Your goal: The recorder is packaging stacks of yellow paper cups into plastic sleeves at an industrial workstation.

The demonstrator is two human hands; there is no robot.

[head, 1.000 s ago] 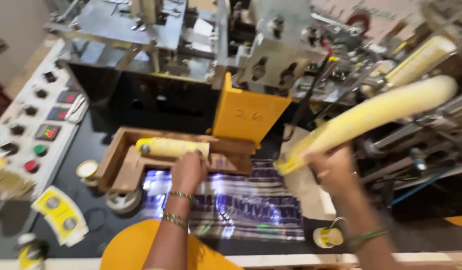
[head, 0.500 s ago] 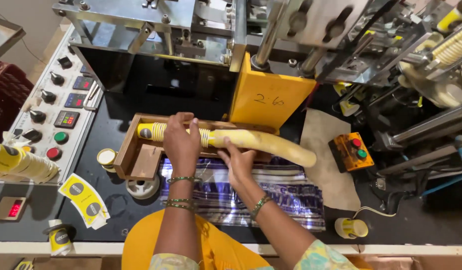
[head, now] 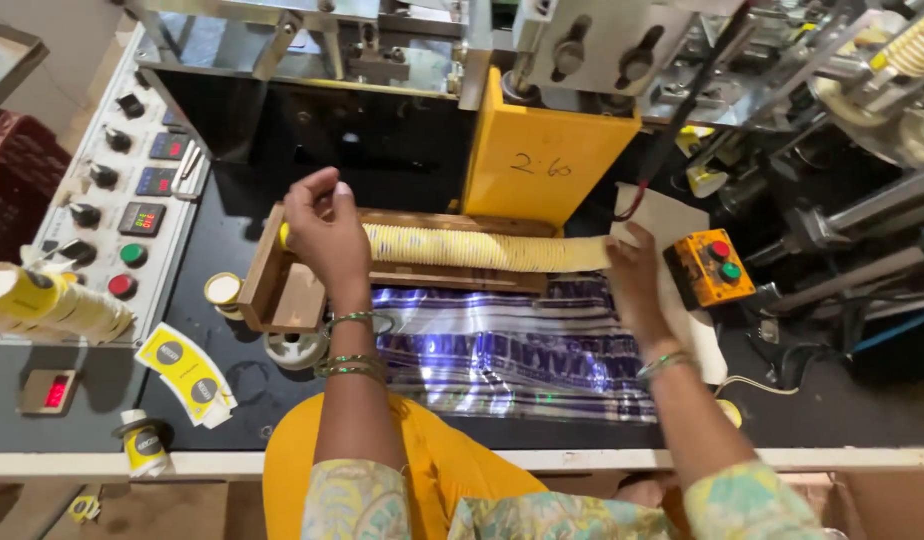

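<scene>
Both hands reach up from the bottom of the frame toward its middle, forearms nearly parallel, bangles at each wrist. Left hand [head: 327,235] sits over the left end of a long stack of nested yellow paper cups [head: 482,248], wrist bent, fingers curled down over that end and thumb raised toward the top of the frame; I see it cupping the stack's end, but the back of the hand hides how tightly the fingers close, so I cannot tell whether it grips or only rests there. Right hand [head: 637,280] is at the other end, right of centre, fingers together and stretched flat, the tips pressed against the stack's right end; I read it as open and pushing, not wrapped around anything.

The stack lies on its side, running left to right across the centre of the frame, its left part resting in a shallow wooden tray [head: 282,290] and its right part jutting out past the tray's end. Just above it stands a yellow box [head: 542,160] on the machine. Below the stack lies a shiny purple-and-silver plastic sheet [head: 502,355]. At the left edge I see a control panel [head: 112,200] with knobs and red and green buttons; to the right of the right hand sits a small orange button box [head: 710,268]
</scene>
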